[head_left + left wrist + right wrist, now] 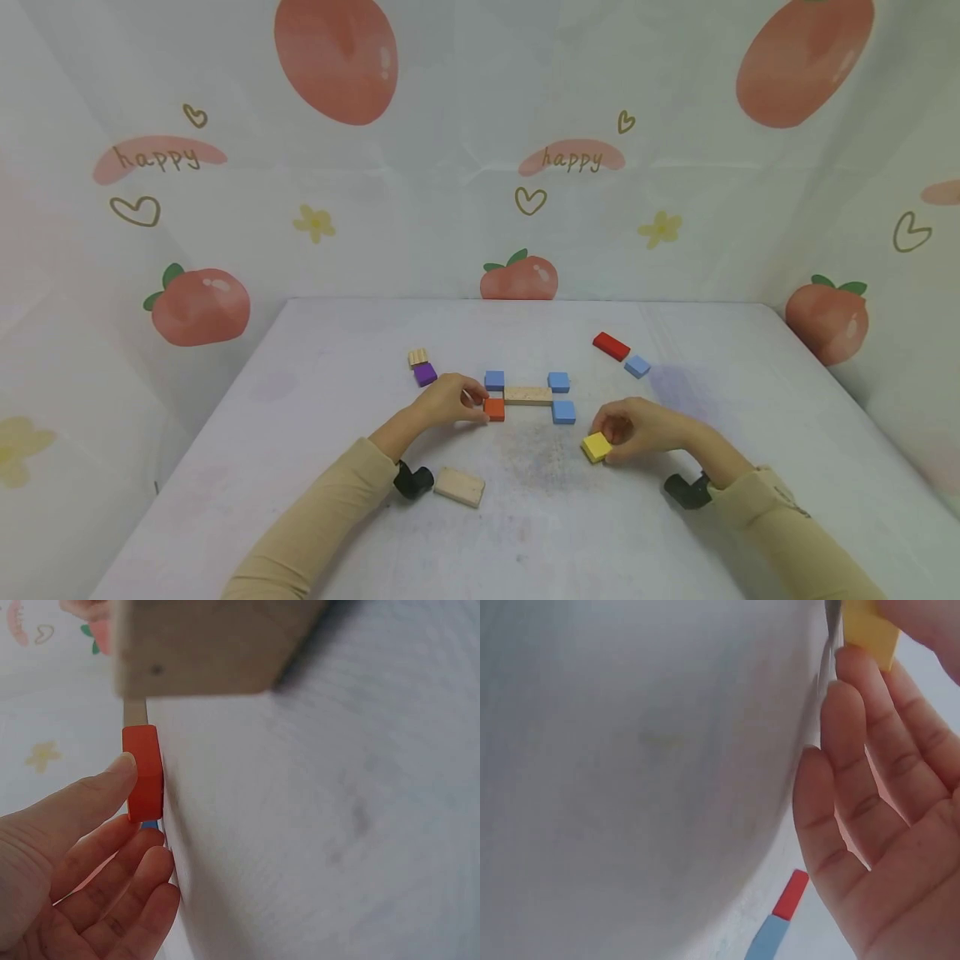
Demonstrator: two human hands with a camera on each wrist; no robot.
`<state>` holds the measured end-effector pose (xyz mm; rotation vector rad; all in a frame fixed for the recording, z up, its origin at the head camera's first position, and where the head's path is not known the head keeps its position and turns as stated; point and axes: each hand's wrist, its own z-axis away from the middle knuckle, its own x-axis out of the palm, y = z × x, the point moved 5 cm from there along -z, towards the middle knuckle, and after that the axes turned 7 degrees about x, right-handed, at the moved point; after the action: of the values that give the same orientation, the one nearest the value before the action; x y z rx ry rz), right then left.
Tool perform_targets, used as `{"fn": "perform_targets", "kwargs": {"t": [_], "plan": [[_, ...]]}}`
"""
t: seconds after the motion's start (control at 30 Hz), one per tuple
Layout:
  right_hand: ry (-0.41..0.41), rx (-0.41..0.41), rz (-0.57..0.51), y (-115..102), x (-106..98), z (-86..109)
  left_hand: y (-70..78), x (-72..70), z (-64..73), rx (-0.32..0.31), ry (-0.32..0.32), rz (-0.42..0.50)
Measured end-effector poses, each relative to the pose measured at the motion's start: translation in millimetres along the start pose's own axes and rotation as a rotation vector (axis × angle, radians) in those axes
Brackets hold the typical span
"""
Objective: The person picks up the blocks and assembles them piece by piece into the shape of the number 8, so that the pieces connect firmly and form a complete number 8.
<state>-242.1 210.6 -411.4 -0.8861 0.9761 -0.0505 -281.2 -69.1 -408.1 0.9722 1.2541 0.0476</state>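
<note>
Near on the table (pixel 517 550), a pale wooden plank (pixel 460 487) lies flat; only the left wrist view shows a dark speck on its side. Beyond and to the right, the right hand (pixel 633 427) pinches a yellow block (pixel 597 447); the right wrist view shows its other fingers (pixel 844 720) loosely extended, which the head view hides. Well apart from it, the left hand (pixel 448 400) pinches an orange block (pixel 493 409) at the near left corner of a wooden bar (pixel 528 396). Three blue blocks (pixel 563 412) sit at the bar's other corners. Farther off lie a purple block (pixel 425 374) and a ridged block (pixel 417 357) to the left, a light blue block (pixel 637 367) and a red bar (pixel 611 346) to the right.
</note>
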Motion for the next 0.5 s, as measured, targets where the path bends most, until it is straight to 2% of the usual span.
{"fn": "perform_targets", "kwargs": {"t": [0.5], "plan": [[0.143,0.006,0.057,-8.4,-0.9,-6.8,1.5,-0.7,0.5,0.014,-0.006,0.0]]}}
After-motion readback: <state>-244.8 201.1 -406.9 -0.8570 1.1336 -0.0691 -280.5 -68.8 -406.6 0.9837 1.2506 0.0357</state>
